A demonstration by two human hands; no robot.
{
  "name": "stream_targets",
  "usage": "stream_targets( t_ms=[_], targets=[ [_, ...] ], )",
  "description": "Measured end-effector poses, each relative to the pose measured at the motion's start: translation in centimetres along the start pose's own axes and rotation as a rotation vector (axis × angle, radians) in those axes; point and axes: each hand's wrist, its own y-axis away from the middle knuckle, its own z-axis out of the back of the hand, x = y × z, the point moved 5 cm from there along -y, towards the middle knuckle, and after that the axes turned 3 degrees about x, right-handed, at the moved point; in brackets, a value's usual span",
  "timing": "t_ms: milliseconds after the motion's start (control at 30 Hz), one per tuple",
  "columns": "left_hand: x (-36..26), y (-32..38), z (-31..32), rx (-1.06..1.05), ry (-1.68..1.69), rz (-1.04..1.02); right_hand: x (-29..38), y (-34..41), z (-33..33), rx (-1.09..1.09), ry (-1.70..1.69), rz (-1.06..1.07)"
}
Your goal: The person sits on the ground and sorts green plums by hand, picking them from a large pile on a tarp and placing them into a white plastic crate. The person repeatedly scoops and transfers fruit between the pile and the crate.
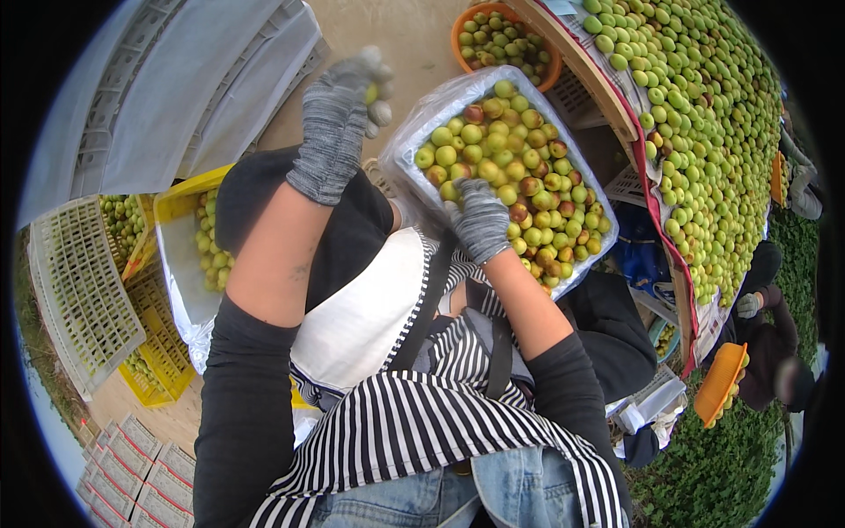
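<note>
My left hand (343, 112), in a grey knitted glove, is raised over the ground left of the lined crate. Its fingers are curled around a yellow-green jujube-like fruit (371, 94), partly hidden and blurred. In a matching glove, my right hand (480, 218) rests at the near edge of the fruit heap. Its fingertips touch the fruits, but whether it grips one cannot be seen. These small round fruits (508, 158), green with some brown-red patches, fill a crate (597, 261) lined with clear plastic film. The crate stands tilted in front of my knees.
A sloping table edge (617, 119) bounds a broad heap of green fruit (700, 132) on the right. An orange basin (460, 49) of fruit stands beyond the crate. Left are a yellow crate (191, 178) and stacked grey crates (152, 99). A co-worker (772, 343) is at the far right.
</note>
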Motion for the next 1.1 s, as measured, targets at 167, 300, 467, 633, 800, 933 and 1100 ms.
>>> stream_targets(
  t_ms=[167, 300, 467, 633, 800, 933, 1100],
  targets=[
    [0.0, 0.0, -0.1, -0.004, -0.030, -0.018, 0.5, -0.4, -0.2, -0.074, 0.110, 0.111],
    [-0.1, 0.0, -0.1, 0.002, -0.002, -0.008, 0.3, -0.7, -0.8, 0.020, 0.162, 0.027],
    [-0.1, 0.1, -0.3, -0.012, -0.015, -0.005, 0.7, -0.5, -0.7, -0.095, 0.131, 0.048],
    [-0.2, 0.0, -0.3, -0.021, -0.031, 0.008, 0.3, -0.9, -2.1, -0.054, 0.162, 0.058],
    [-0.3, 0.2, -0.5, -0.057, -0.081, 0.041, 0.2, -1.2, -2.8, -0.087, 0.200, 0.054],
    [-0.5, 0.3, -0.7, -0.061, -0.068, 0.064, 0.3, -1.1, -1.6, -0.143, 0.098, 0.059],
    [-0.5, 0.1, -0.7, -0.069, -0.015, 0.097, -4.0, 1.1, 1.1, -0.138, -0.930, -0.328]
  ],
)
